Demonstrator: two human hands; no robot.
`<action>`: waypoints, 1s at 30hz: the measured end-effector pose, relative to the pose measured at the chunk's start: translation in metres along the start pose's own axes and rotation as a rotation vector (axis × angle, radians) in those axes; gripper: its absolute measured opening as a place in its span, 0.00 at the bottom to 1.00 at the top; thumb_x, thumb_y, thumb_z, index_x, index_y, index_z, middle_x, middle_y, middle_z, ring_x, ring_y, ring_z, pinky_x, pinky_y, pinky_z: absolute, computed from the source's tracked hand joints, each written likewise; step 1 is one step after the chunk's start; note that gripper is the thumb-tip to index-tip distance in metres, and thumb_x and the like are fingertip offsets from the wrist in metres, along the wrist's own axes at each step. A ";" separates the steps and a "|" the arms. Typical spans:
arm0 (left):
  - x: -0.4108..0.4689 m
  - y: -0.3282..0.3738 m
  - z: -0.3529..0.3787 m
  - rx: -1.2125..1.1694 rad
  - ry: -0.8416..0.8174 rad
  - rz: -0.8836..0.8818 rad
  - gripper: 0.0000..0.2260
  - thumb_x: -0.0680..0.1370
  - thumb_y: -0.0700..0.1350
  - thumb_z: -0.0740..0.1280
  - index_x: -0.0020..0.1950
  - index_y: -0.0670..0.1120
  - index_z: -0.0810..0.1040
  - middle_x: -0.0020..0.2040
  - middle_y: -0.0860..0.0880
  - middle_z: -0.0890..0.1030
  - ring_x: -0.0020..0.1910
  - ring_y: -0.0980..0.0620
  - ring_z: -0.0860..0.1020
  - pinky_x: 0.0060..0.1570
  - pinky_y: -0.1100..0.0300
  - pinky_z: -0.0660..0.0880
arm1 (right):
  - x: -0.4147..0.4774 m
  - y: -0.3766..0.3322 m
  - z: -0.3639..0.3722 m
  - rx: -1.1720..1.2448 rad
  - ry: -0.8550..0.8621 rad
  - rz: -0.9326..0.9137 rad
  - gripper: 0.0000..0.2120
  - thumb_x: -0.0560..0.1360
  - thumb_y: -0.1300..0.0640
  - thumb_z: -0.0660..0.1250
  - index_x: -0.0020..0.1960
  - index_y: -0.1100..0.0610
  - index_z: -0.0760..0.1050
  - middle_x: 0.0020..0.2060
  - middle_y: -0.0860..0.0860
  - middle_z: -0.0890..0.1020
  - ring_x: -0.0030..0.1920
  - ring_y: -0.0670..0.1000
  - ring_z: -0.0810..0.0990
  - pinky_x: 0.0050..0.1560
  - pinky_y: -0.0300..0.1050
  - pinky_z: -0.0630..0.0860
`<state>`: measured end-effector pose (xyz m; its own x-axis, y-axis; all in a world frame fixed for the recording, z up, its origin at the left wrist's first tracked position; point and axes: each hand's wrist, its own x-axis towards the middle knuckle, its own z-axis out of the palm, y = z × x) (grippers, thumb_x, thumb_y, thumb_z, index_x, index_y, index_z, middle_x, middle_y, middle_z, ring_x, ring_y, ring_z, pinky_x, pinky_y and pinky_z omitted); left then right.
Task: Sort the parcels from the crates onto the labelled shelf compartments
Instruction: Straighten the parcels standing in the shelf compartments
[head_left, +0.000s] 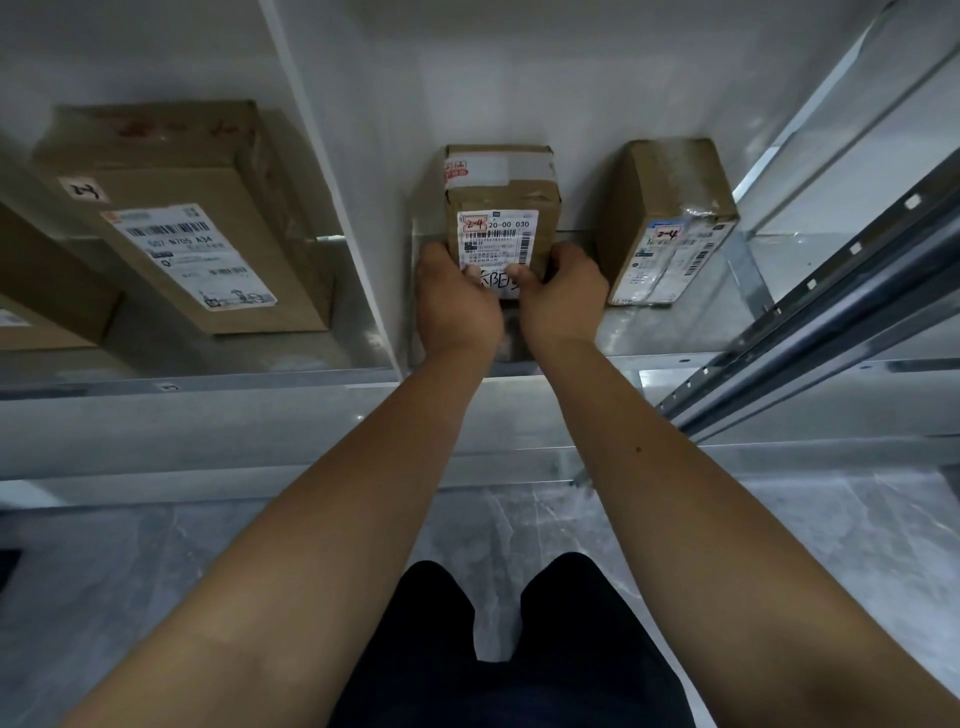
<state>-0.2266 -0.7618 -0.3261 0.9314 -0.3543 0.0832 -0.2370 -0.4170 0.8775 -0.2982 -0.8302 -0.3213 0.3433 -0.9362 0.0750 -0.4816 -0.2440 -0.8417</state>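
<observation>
A small brown cardboard parcel (501, 208) with a white shipping label marked "2-4" stands in the right shelf compartment (675, 332). My left hand (454, 301) grips its lower left side, thumb on the label. My right hand (563, 296) grips its lower right side, thumb also on the label. The bottom of the parcel is hidden behind my hands, so I cannot tell whether it rests on the shelf floor.
Another brown parcel marked "2-4" (667, 223) stands just to the right in the same compartment. A white divider (343, 208) separates the left compartment, which holds a large labelled box (171, 228) and a further box (47, 301). A metal upright (831, 312) runs at right.
</observation>
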 end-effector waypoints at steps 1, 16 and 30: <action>0.001 0.000 0.001 0.003 0.001 -0.002 0.08 0.81 0.38 0.60 0.59 0.45 0.74 0.56 0.46 0.81 0.51 0.47 0.78 0.46 0.59 0.70 | 0.001 -0.001 0.000 -0.001 -0.005 0.004 0.10 0.77 0.56 0.75 0.55 0.59 0.81 0.51 0.52 0.87 0.45 0.46 0.78 0.36 0.34 0.66; -0.012 0.033 -0.009 -0.011 -0.122 -0.148 0.21 0.81 0.33 0.62 0.75 0.42 0.69 0.68 0.45 0.78 0.61 0.50 0.77 0.52 0.78 0.69 | -0.004 -0.014 -0.016 0.066 -0.144 0.172 0.26 0.76 0.55 0.76 0.72 0.57 0.75 0.66 0.55 0.82 0.66 0.56 0.80 0.67 0.50 0.76; -0.115 -0.014 -0.120 -0.089 -0.081 -0.296 0.14 0.81 0.41 0.69 0.66 0.49 0.78 0.57 0.52 0.81 0.44 0.76 0.76 0.45 0.82 0.68 | -0.133 0.000 -0.061 0.045 -0.289 0.069 0.13 0.77 0.55 0.75 0.60 0.58 0.82 0.51 0.50 0.84 0.49 0.46 0.80 0.52 0.31 0.71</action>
<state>-0.2971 -0.6149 -0.2908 0.9304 -0.2955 -0.2167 0.0694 -0.4386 0.8960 -0.3930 -0.7213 -0.2986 0.5298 -0.8376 -0.1332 -0.4779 -0.1652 -0.8627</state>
